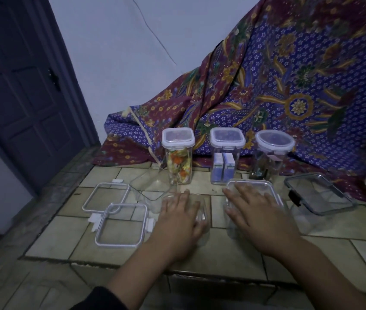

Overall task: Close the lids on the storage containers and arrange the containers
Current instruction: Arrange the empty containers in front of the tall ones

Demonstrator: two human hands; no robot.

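Pressing a lid down, steadying an open tub

Right hand [253, 211] flat, fingers spread, grasping nothing, pushing on the lid [267, 186] atop a clear box at 1 o'clock; left hand [181, 217] loosely cupped over an open clear tub [200, 217] at 12 o'clock. Likely slip: uneven pressure tipping the light box, or clips left unlatched. Two loose lids [119, 224] at 10 o'clock, another lid [318, 193] at 2 o'clock. Beyond, three closed jars [178, 157], patterned cloth [289, 86] behind

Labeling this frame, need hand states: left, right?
Left hand: open, flat over a clear container.
Right hand: open, pressing a white-rimmed lid onto its container.
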